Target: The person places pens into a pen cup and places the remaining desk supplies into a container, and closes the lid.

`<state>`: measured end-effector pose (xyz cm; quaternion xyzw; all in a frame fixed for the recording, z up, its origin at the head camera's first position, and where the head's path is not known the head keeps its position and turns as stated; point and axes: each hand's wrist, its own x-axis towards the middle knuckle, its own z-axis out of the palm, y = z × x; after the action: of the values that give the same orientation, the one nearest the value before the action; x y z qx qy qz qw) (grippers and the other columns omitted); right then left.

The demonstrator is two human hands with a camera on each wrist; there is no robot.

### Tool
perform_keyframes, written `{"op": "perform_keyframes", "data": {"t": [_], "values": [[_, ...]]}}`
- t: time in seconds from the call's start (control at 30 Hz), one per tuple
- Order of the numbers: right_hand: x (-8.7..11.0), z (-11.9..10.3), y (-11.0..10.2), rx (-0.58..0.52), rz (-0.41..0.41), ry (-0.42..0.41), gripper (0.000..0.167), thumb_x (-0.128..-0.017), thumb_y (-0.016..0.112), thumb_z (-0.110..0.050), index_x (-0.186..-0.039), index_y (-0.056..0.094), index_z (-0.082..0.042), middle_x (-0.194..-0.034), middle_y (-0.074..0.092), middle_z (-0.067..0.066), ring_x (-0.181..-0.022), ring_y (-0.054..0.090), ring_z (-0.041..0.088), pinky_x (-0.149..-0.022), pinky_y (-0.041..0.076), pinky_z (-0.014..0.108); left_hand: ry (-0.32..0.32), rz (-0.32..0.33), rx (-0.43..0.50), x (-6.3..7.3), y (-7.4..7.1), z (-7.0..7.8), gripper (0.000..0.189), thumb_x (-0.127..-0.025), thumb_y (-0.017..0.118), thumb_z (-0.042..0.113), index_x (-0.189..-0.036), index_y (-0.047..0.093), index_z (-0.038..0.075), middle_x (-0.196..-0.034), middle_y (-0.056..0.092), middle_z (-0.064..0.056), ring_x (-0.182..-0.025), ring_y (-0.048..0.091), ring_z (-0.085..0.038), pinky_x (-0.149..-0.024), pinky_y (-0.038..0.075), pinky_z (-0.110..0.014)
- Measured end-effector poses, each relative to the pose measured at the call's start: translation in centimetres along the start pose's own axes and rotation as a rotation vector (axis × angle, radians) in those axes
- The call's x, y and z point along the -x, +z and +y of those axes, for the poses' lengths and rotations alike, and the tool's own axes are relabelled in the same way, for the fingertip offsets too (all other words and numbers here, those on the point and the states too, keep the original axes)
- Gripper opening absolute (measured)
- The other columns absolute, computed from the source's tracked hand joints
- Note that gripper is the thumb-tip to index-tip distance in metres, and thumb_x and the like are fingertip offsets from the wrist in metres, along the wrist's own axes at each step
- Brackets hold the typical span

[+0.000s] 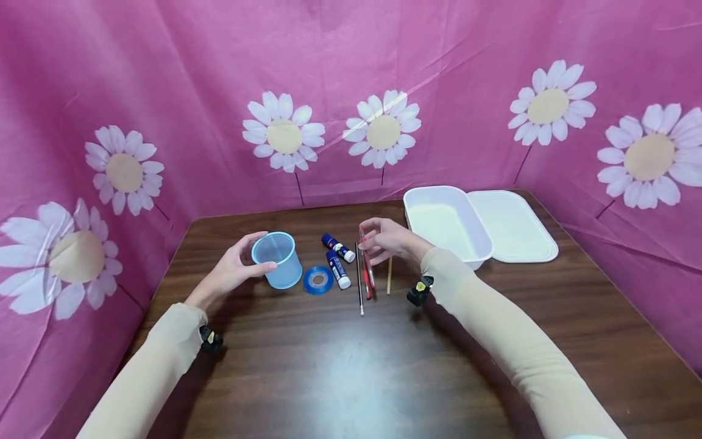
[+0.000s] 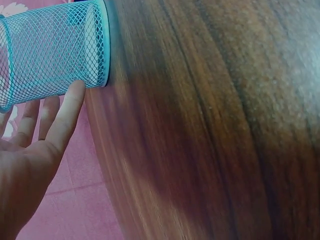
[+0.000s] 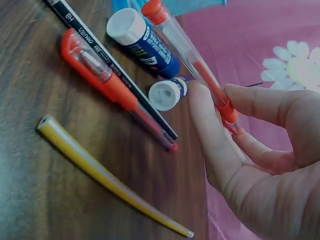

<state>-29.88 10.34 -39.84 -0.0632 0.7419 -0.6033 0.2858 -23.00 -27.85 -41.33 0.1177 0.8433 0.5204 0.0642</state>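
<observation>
My left hand (image 1: 233, 271) holds a light blue mesh pen cup (image 1: 285, 271), thumb across its near side and fingers round the far side. In the left wrist view the mesh cup (image 2: 55, 50) stands upright on the table, fingertips at its wall. My right hand (image 1: 392, 239) pinches a clear-barrelled red pen (image 3: 176, 40) near one end, thumb against fingers, the pen tilted above the table. Below it lie a second red pen (image 3: 120, 90), a black HB pencil (image 3: 97, 42) and a yellow striped pencil (image 3: 107, 175).
Two blue glue sticks with white caps, the upper one (image 1: 336, 246) and the lower one (image 1: 338, 269), lie between the hands. A blue tape roll (image 1: 308, 283) is beside the cup. At the back right are a white box (image 1: 485, 244) and its lid (image 1: 518, 225). Pink flowered cloth surrounds the table.
</observation>
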Motion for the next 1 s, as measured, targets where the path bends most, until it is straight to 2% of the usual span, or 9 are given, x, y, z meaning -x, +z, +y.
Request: {"op": "perform_keyframes", "data": {"t": [0.13,0.27,0.37,0.5,0.6,0.8,0.83,1.0], "values": [[0.2,-0.6,0.1,-0.007,-0.015,-0.003,0.067,-0.094,0.067,0.003,-0.152,0.034,-0.003,-0.132,0.052,0.025,-0.112,0.062,0.043,-0.077,0.060,0.048,-0.011,-0.016,-0.022,0.0,0.1,0.0,0.081,-0.088,0.082,0.034,-0.154,0.038,0.018,-0.136,0.056,-0.014,-0.121,0.052,-0.032,-0.092,0.049,-0.031],[0.1,-1.8,0.3,-0.034,-0.020,-0.033,0.064,-0.094,0.066,0.004,-0.150,0.037,-0.005,-0.133,0.053,0.028,-0.117,0.058,0.049,-0.077,0.060,0.048,0.012,0.002,-0.033,-0.1,0.0,0.1,0.080,-0.088,0.083,0.033,-0.153,0.039,0.018,-0.134,0.057,-0.014,-0.120,0.053,-0.032,-0.090,0.049,-0.031],[0.0,-2.9,0.7,-0.054,-0.030,-0.046,0.063,-0.094,0.067,0.004,-0.149,0.039,-0.007,-0.134,0.053,0.028,-0.112,0.059,0.048,-0.077,0.060,0.048,0.035,0.021,-0.049,-0.1,0.0,0.2,0.079,-0.087,0.083,0.030,-0.153,0.041,0.018,-0.133,0.058,-0.014,-0.116,0.055,-0.031,-0.088,0.049,-0.031],[-0.2,-3.9,1.4,-0.054,-0.053,-0.055,0.061,-0.094,0.068,0.003,-0.148,0.041,-0.008,-0.131,0.056,0.027,-0.108,0.062,0.046,-0.077,0.060,0.048,0.044,0.016,-0.051,-0.1,0.0,0.1,0.078,-0.088,0.083,0.028,-0.153,0.040,0.018,-0.132,0.057,-0.015,-0.114,0.054,-0.030,-0.086,0.050,-0.031],[-0.2,-4.6,2.0,-0.035,-0.073,-0.072,0.060,-0.095,0.068,0.002,-0.148,0.041,-0.008,-0.133,0.056,0.027,-0.112,0.060,0.049,-0.077,0.060,0.048,0.032,0.005,-0.025,-0.1,0.2,0.0,0.078,-0.088,0.083,0.029,-0.153,0.040,0.018,-0.132,0.057,-0.015,-0.114,0.055,-0.031,-0.084,0.052,-0.031],[0.0,-5.8,3.2,-0.007,-0.093,-0.103,0.061,-0.095,0.069,0.000,-0.149,0.041,-0.007,-0.126,0.060,0.023,-0.098,0.068,0.039,-0.076,0.060,0.048,0.043,0.015,0.002,-0.2,0.5,-0.2,0.077,-0.089,0.082,0.024,-0.153,0.040,0.013,-0.132,0.058,-0.018,-0.117,0.054,-0.031,-0.086,0.050,-0.027],[0.0,-6.1,3.4,-0.007,-0.099,-0.103,0.061,-0.095,0.068,0.000,-0.149,0.041,-0.007,-0.124,0.061,0.021,-0.095,0.069,0.036,-0.076,0.060,0.048,0.046,0.019,-0.002,-0.2,0.5,-0.2,0.077,-0.089,0.081,0.022,-0.153,0.040,0.011,-0.133,0.057,-0.019,-0.118,0.053,-0.032,-0.087,0.049,-0.026],[0.1,-7.5,4.3,-0.006,-0.130,-0.120,0.058,-0.096,0.069,-0.001,-0.147,0.042,-0.007,-0.122,0.063,0.021,-0.097,0.068,0.041,-0.077,0.060,0.049,0.053,0.045,-0.022,-0.2,0.1,0.1,0.078,-0.089,0.081,0.018,-0.153,0.040,0.006,-0.134,0.056,-0.025,-0.120,0.052,-0.040,-0.089,0.048,-0.028]]}}
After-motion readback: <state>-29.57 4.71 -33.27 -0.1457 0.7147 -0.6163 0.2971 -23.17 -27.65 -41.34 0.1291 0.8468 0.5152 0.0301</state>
